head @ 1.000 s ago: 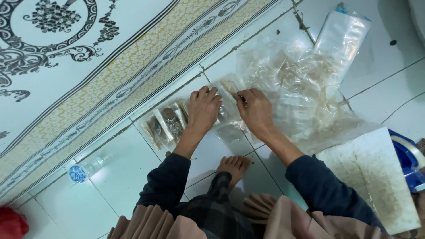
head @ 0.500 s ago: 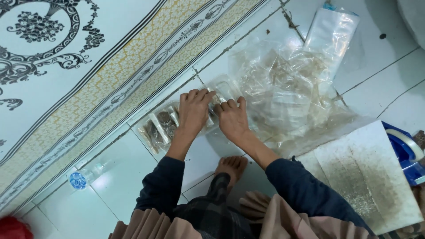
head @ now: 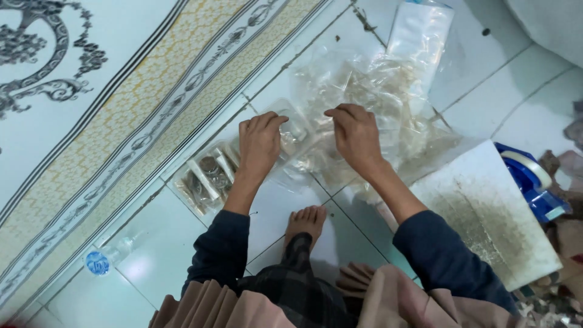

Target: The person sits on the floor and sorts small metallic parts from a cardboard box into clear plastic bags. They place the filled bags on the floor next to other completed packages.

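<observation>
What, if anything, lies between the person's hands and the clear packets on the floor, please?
Nothing visible does. The left hand already rests on a clear packet, and the right hand hangs just above the pile of packets, fingers curled, with no other thing between.

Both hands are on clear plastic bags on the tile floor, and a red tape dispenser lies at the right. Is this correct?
Not quite: the head view shows the tape dispenser is blue, not red. Both the left hand and right hand are indeed on the plastic bags on the floor.
</observation>
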